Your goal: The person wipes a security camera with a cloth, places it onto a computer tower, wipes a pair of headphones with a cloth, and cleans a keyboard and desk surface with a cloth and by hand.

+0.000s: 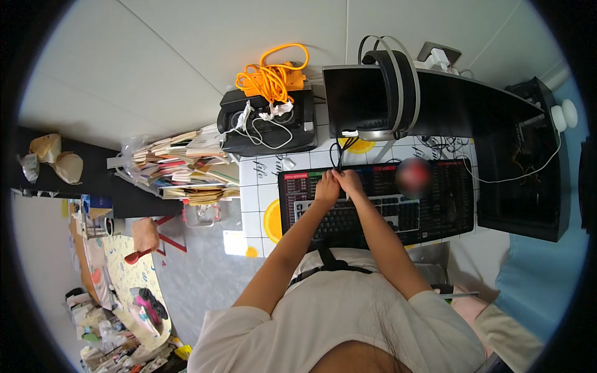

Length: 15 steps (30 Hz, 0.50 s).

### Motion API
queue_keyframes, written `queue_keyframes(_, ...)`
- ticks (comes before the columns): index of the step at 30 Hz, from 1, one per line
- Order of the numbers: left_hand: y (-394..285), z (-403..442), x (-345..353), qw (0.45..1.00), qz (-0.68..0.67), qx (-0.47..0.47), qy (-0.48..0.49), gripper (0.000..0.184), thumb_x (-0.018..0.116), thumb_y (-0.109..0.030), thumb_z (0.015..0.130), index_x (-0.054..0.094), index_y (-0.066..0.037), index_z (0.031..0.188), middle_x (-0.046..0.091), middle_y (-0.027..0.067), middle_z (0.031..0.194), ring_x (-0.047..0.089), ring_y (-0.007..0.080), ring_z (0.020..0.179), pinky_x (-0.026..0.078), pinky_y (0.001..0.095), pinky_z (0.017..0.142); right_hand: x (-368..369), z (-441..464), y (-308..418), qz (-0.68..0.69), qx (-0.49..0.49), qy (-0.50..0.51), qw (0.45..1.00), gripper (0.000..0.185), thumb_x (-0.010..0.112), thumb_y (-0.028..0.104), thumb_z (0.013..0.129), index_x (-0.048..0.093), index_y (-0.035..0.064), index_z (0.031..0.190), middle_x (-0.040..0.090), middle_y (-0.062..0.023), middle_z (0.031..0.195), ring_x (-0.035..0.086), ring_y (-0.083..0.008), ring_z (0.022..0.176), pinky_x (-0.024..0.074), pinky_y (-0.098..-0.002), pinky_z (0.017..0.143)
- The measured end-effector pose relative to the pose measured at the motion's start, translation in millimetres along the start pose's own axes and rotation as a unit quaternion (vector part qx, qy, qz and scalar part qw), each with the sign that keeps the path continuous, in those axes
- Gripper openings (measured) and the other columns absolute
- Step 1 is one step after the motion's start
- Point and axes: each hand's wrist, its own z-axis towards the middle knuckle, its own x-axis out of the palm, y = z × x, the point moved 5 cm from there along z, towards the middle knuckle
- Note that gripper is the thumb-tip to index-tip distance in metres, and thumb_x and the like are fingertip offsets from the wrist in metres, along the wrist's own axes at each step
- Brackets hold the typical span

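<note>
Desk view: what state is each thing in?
Left hand and right hand: together at the black cable
Monitor: screen dark
Headphones: hung over the monitor
Orange extension cord: loosely coiled on the black device
Keyboard: flat on the desk mat
Paper stack: uneven
White plug: in the wall socket

The cord point(268, 78) is bright orange; the headphones point(398, 93) are black with grey bands. The table point(250, 193) shows white tiles with orange-slice prints and black lettering. The desk mat point(429, 233) is black with small text and a red-green-blue strip along its far edge. The curtain point(535, 267) is light blue. A blurred patch point(415, 178) looks reddish, perhaps pink.
</note>
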Motion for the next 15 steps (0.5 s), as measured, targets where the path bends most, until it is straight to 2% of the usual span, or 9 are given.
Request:
queue_keyframes(1, -1.1, -2.4, 0.4, 0.999, 0.047, 0.025, 0.010, 0.040, 0.046, -0.014, 0.079, 0.043, 0.005, 0.115, 0.048, 0.0144, 0.105, 0.049, 0.0285, 0.098, 0.047, 0.0339, 0.076, 1.7, 2.3, -2.7, 0.001, -0.002, 0.001, 1.000, 0.050, 0.056, 0.050, 0.076, 0.063, 0.0003, 0.072, 0.059, -0.0205, 0.067, 0.059, -0.0368, 0.067, 0.0445, -0.0412, 0.058)
queue_keyframes(3, 6.9, -9.9, 3.6, 0.998, 0.047, 0.032, 0.012, 0.037, 0.049, -0.014, 0.079, 0.047, 0.002, 0.112, 0.048, 0.0134, 0.105, 0.047, 0.0281, 0.100, 0.046, 0.0350, 0.078, 2.2, 6.0, -8.3, -0.042, 0.017, -0.009, 0.999, 0.048, 0.059, 0.047, 0.075, 0.063, -0.0004, 0.069, 0.058, -0.0196, 0.064, 0.058, -0.0362, 0.062, 0.0436, -0.0408, 0.054)
queue_keyframes(4, 10.5, -14.0, 1.7, 0.997, -0.002, 0.056, -0.046, 0.036, 0.051, -0.015, 0.079, 0.049, -0.001, 0.112, 0.048, 0.0129, 0.104, 0.048, 0.0284, 0.099, 0.046, 0.0358, 0.077, 2.0, 6.9, -9.6, 0.011, 0.007, 0.003, 1.000, 0.046, 0.061, 0.045, 0.074, 0.063, -0.0007, 0.068, 0.059, -0.0167, 0.059, 0.059, -0.0320, 0.057, 0.0426, -0.0398, 0.051)
queue_keyframes(5, 13.3, -16.3, -0.4, 0.990, -0.052, 0.081, -0.106, 0.036, 0.053, -0.017, 0.079, 0.050, -0.003, 0.113, 0.049, 0.0125, 0.103, 0.049, 0.0288, 0.097, 0.047, 0.0365, 0.076, 1.2, 9.8, -10.4, 0.012, 0.006, 0.003, 1.000, 0.046, 0.061, 0.045, 0.074, 0.063, -0.0007, 0.068, 0.059, -0.0167, 0.059, 0.059, -0.0320, 0.057, 0.0426, -0.0398, 0.051)
queue_keyframes(9, 18.2, -20.8, -24.0, 0.986, -0.124, 0.020, -0.108, 0.036, 0.055, -0.021, 0.081, 0.052, -0.008, 0.114, 0.050, 0.0121, 0.100, 0.051, 0.0300, 0.093, 0.047, 0.0380, 0.073, 14.4, 30.3, -6.1, 0.061, 0.040, 0.078, 0.994, 0.045, 0.064, 0.043, 0.072, 0.060, -0.0017, 0.066, 0.058, -0.0133, 0.055, 0.060, -0.0250, 0.055, 0.0428, -0.0372, 0.051)
queue_keyframes(11, 21.1, -21.9, -38.7, 0.974, -0.132, -0.094, -0.158, 0.037, 0.054, -0.023, 0.083, 0.051, -0.011, 0.118, 0.051, 0.0124, 0.099, 0.052, 0.0307, 0.090, 0.047, 0.0389, 0.072, 15.1, 46.1, -5.6, -0.019, 0.049, 0.031, 0.998, 0.044, 0.061, 0.039, 0.075, 0.061, -0.0038, 0.084, 0.062, -0.0216, 0.086, 0.061, -0.0328, 0.081, 0.0483, -0.0404, 0.066)
queue_keyframes(12, 20.8, -21.2, -38.6, 0.978, -0.114, -0.097, -0.147, 0.041, 0.053, -0.025, 0.084, 0.047, -0.008, 0.121, 0.051, 0.0132, 0.101, 0.052, 0.0318, 0.090, 0.047, 0.0399, 0.071, 4.4, 39.3, 11.7, -0.040, 0.094, 0.100, 0.990, 0.044, 0.059, 0.036, 0.077, 0.059, -0.0048, 0.092, 0.060, -0.0247, 0.094, 0.060, -0.0321, 0.089, 0.0486, -0.0410, 0.070)
queue_keyframes(13, 24.4, -21.0, -26.3, 0.978, -0.114, -0.098, -0.147, 0.041, 0.053, -0.025, 0.084, 0.047, -0.008, 0.121, 0.051, 0.0132, 0.101, 0.052, 0.0318, 0.090, 0.047, 0.0399, 0.071, 4.1, 37.6, 17.1, -0.040, 0.093, 0.101, 0.990, 0.044, 0.059, 0.036, 0.077, 0.059, -0.0048, 0.092, 0.060, -0.0247, 0.094, 0.060, -0.0321, 0.089, 0.0486, -0.0410, 0.070)
queue_keyframes(15, 27.7, -20.8, -8.6, 0.976, -0.062, -0.078, -0.193, 0.045, 0.053, -0.025, 0.084, 0.044, -0.005, 0.123, 0.050, 0.0138, 0.104, 0.052, 0.0333, 0.090, 0.048, 0.0405, 0.069, -6.5, 40.9, 26.9, -0.164, 0.073, -0.001, 0.984, 0.038, 0.056, 0.033, 0.080, 0.060, -0.0030, 0.090, 0.061, -0.0233, 0.093, 0.061, -0.0332, 0.086, 0.0496, -0.0417, 0.069)
